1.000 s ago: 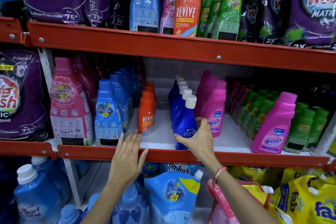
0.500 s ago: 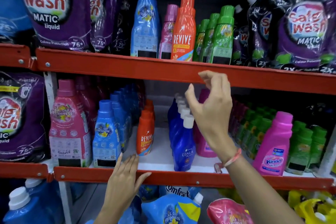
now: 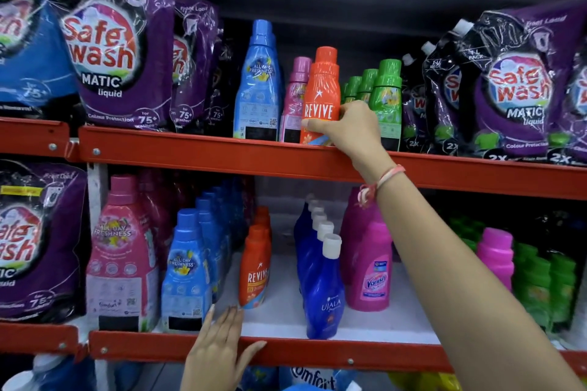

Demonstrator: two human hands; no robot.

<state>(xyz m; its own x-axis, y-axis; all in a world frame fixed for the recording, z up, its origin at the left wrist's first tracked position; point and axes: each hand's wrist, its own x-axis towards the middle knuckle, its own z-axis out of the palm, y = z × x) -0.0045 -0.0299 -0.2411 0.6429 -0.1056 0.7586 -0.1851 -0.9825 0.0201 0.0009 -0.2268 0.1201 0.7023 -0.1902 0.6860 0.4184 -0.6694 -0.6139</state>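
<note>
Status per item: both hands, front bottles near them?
upper Revive bottle: upright, capped, on upper shelf
right hand: grips upper Revive bottle
left hand: fingers straight, rests on lower shelf rail
lower Revive bottle: upright, capped
Ujala bottle: upright, capped
Vanish bottle: upright, capped

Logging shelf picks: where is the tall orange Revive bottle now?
Head view, centre: the orange Revive bottle stands at the front edge of the upper shelf, between a pink bottle (left) and green bottles (right), gripped by the right hand.

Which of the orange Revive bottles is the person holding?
The Revive bottle on the upper shelf, between a pink bottle and green bottles: the right hand grips it. The smaller Revive bottles on the lower shelf are not gripped.
</note>
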